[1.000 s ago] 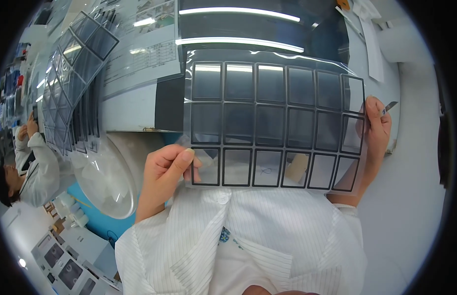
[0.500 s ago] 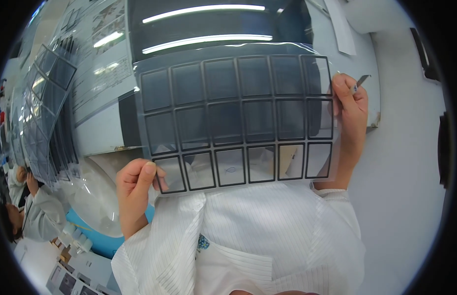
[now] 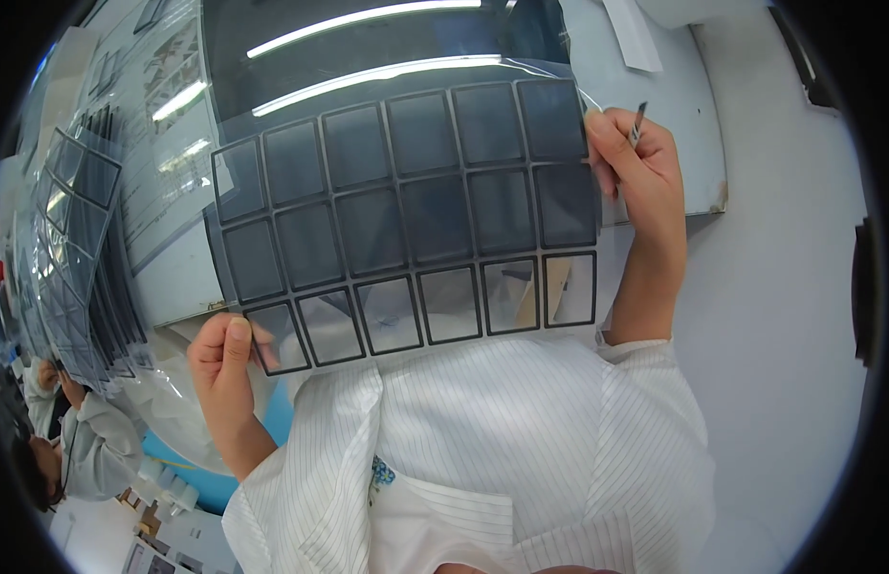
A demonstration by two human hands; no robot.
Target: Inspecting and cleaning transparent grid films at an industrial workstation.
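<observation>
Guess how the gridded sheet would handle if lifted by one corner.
The sheet is probably light, since the left hand and right hand just pinch its edges. Being thin, it may droop somewhat, though it spans between them without folding. Its glossy look suggests it could be slippery.

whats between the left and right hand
In the head view, a transparent sheet of dark-edged rectangles spans from the left hand at its lower-left corner to the right hand near its upper-right corner.

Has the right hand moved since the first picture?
Yes: relative to the white table, the right hand has moved leftward, now farther from the table's right edge.
</observation>
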